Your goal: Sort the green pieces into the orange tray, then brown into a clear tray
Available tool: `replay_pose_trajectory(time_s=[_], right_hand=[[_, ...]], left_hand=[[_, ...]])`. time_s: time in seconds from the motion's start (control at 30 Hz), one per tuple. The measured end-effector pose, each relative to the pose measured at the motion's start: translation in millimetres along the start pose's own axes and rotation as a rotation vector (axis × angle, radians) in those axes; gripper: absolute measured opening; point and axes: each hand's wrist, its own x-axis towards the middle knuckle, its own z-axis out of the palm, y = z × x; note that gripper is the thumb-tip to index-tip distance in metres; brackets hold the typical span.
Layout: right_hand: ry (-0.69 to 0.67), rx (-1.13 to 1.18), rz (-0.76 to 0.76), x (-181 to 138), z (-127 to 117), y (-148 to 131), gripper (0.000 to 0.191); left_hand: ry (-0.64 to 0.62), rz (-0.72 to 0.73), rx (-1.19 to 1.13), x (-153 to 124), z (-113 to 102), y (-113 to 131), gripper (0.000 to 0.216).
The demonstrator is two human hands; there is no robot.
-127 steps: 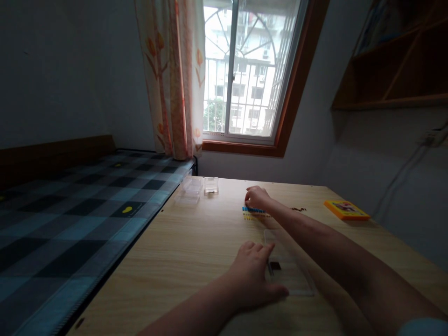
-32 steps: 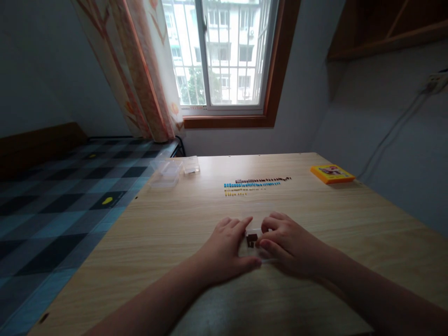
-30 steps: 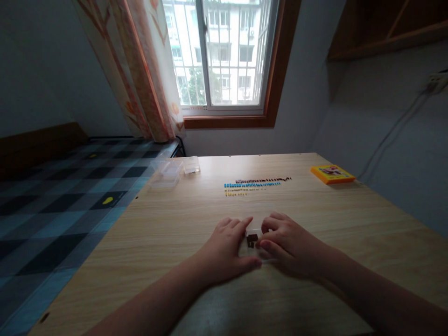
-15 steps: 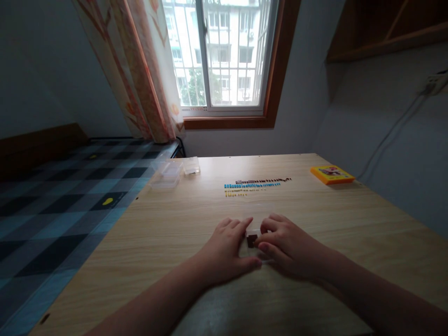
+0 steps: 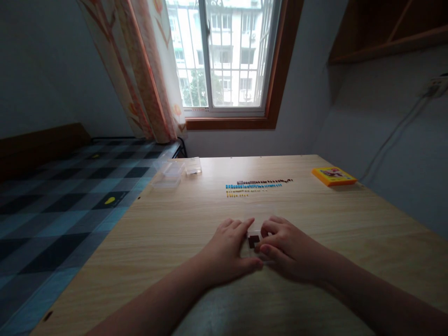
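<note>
A small clear plastic box (image 5: 252, 254) sits on the table between my hands, with a dark brown patch of small pieces (image 5: 254, 241) inside. My left hand (image 5: 229, 247) rests along the box's left side, thumb and forefinger spread wide around its edge. On the other side my right hand (image 5: 289, 242) has its fingers curled, the forefinger reaching into the box beside the brown pieces and the thumb close below. Whether anything tiny is between those fingertips is hidden. Beyond the hands lie rows of tiny dark (image 5: 262, 182), blue (image 5: 252, 186) and yellow pieces (image 5: 237, 195).
Clear plastic boxes (image 5: 167, 181) stand at the table's far left, near a smaller clear case (image 5: 193, 166). A yellow-orange box (image 5: 333, 176) lies at the far right. A checked bed (image 5: 70, 214) borders the wooden table (image 5: 350, 224) on the left.
My right forefinger has shifted slightly at the brown pieces, and a lighter notch now shows at their lower right. My left hand keeps its place. The whole view has shifted slightly.
</note>
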Motion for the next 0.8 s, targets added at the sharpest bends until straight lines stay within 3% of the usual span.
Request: replay_pose_trajectory(time_s=[0.8], right_hand=[[0.013, 0.021, -0.006, 1.3, 1.1, 1.2, 0.039]], left_hand=[[0.008, 0.005, 0.002, -0.2, -0.7, 1.3, 0.092]])
